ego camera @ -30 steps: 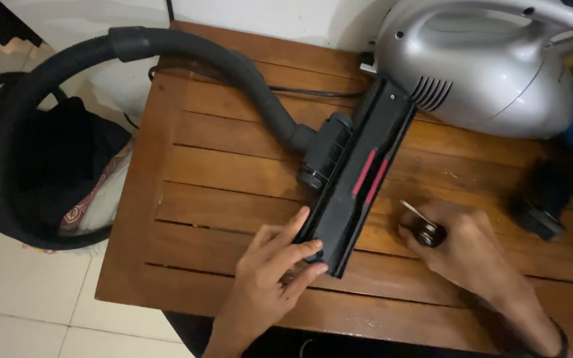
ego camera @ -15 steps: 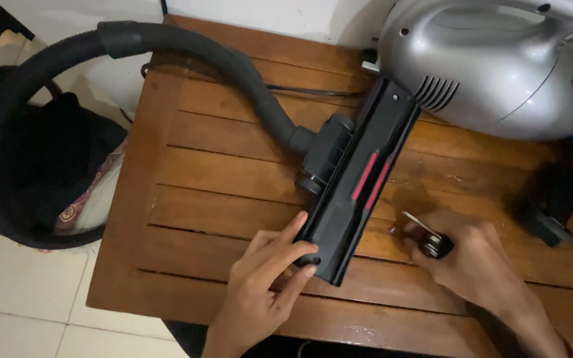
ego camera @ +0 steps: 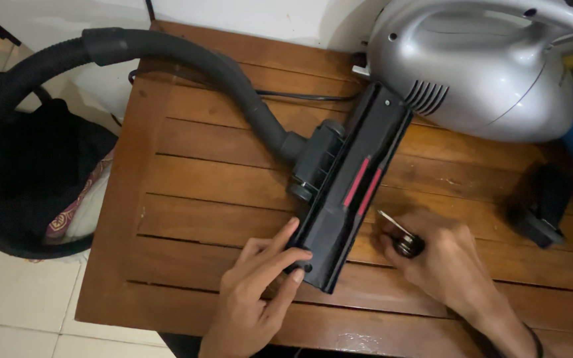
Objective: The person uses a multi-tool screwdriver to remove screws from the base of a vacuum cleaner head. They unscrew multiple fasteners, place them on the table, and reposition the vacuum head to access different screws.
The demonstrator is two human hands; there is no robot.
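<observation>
Left fingers: the left hand point(ego camera: 253, 295) is lying with its fingers point(ego camera: 280, 262) stretched out and slightly spread, the tips pressing on the near end of the floor nozzle point(ego camera: 353, 192); they are resting on it rather than wrapping around it.
Right fingers: the right hand point(ego camera: 445, 262) is curling closed around a small screwdriver point(ego camera: 402, 237), its dark handle sitting in the fist and its thin metal shaft poking out toward the nozzle.
Tool position: the screwdriver is sitting just beside the nozzle's right edge, near its lower half; whether the tip is touching the nozzle cannot be told.
Nozzle: the long black floor nozzle is lying underside up and diagonally across the wooden table point(ego camera: 187, 199), showing two red strips along its middle.
Hose: a thick black hose point(ego camera: 187, 59) is joining the nozzle at its swivel neck, arching back over the table's far left corner and looping down beyond the edge.
Vacuum body: a silver canister vacuum point(ego camera: 479, 66) is sitting at the far right of the table, just behind the nozzle's upper end.
Right side: a small black part point(ego camera: 542, 212) is lying on the slats, well apart from the right hand.
Floor: a dark bag point(ego camera: 28, 172) is sitting on pale tiles left of the table.
</observation>
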